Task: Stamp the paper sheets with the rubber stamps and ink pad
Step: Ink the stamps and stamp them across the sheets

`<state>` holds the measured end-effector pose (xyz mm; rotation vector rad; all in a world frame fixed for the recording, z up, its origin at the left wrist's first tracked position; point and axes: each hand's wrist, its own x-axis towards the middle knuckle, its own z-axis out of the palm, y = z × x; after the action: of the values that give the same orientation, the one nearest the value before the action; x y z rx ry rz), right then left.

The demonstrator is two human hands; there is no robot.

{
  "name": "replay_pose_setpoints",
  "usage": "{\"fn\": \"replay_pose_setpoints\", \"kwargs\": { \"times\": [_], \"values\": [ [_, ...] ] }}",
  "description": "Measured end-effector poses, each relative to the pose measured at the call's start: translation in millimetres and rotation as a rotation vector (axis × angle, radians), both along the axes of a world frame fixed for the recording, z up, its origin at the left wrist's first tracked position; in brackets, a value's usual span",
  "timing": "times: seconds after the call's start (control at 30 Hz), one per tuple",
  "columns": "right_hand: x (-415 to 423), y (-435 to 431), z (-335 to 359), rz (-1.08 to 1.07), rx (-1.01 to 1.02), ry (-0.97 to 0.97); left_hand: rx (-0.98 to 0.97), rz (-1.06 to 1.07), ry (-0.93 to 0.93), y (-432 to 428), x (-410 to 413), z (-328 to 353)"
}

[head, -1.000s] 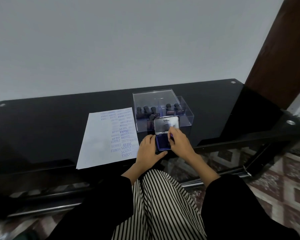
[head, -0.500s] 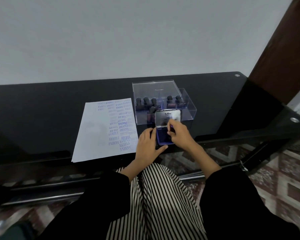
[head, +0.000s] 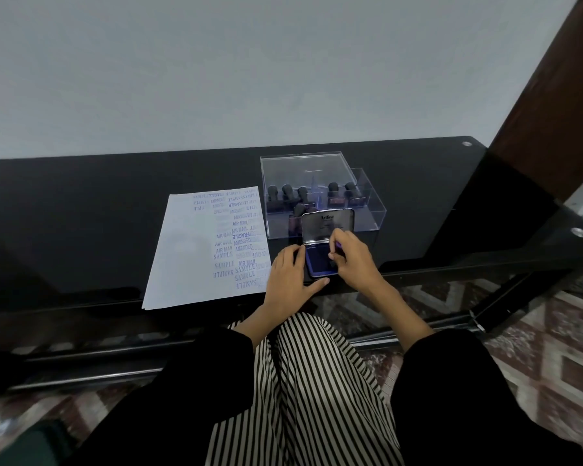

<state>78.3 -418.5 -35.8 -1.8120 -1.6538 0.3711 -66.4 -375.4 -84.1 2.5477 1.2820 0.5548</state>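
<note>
An open blue ink pad (head: 318, 262) lies near the table's front edge, its lid (head: 327, 225) standing up behind it. My right hand (head: 354, 260) pinches a small dark rubber stamp (head: 337, 252) down on the pad. My left hand (head: 290, 274) rests flat beside the pad, fingers along its left side and thumb at its front edge. A white paper sheet (head: 186, 260) lies to the left, its right half covered with blue imprints. Several more stamps (head: 288, 193) stand in a clear plastic box (head: 372, 210) behind the pad.
The black glass table (head: 81, 213) runs left to right against a pale wall. A brown wooden post (head: 552, 105) rises at the right. Patterned floor tiles (head: 535, 331) and my striped trousers (head: 303, 391) show below the table edge.
My head has tilted a little, shifting the scene in the frame. My right hand stays on the pad with the stamp, its fingers slightly shifted; my left hand stays beside the pad.
</note>
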Motion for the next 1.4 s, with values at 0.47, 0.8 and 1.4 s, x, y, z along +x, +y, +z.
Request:
{"fn": "replay_pose_setpoints", "kwargs": {
  "times": [0.47, 0.8, 1.4],
  "values": [
    [-1.6, -0.4, -0.3, -0.015, 0.011, 0.027, 0.006, 0.022, 0.031, -1.1, 1.6, 0.9],
    [-2.0, 0.5, 0.3, -0.021, -0.005, 0.025, 0.01, 0.015, 0.034, -4.4, 1.0, 2.6],
    [-1.0, 5.3, 2.7, -0.026, -0.044, 0.009, -0.024, -0.017, 0.055, -0.1, 1.2, -2.1]
  ]
}}
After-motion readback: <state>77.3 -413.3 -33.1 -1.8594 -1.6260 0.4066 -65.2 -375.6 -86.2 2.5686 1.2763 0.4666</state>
